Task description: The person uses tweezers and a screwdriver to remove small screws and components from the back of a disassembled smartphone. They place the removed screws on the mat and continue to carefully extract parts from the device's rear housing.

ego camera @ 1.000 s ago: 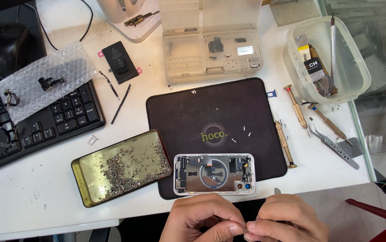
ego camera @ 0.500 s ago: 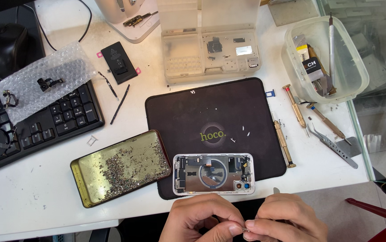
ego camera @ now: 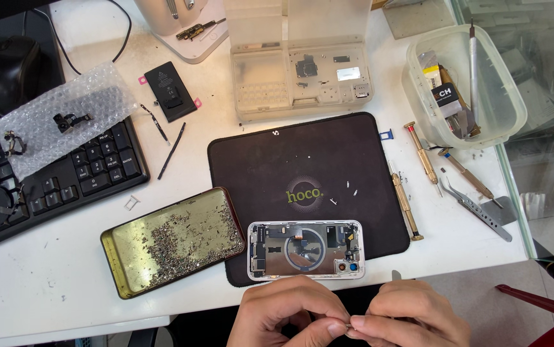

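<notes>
Just beyond the left hand (ego camera: 288,313) and right hand (ego camera: 410,315), the opened white-framed phone body (ego camera: 306,249) blocks the near edge of the black rubber work mat (ego camera: 277,160), whose middle lies mostly bare past it. A shallow brass-coloured tin of tiny screws (ego camera: 173,240) crowds the left, brass-handled screwdrivers (ego camera: 405,199) and steel tweezers (ego camera: 476,207) the right. The white tabletop (ego camera: 45,283) at the near left is open.

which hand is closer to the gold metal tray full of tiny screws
Left. The left hand sits just right of and below the gold metal tray full of tiny screws, near its lower right corner. The right hand lies farther right, beyond the left hand.
</notes>
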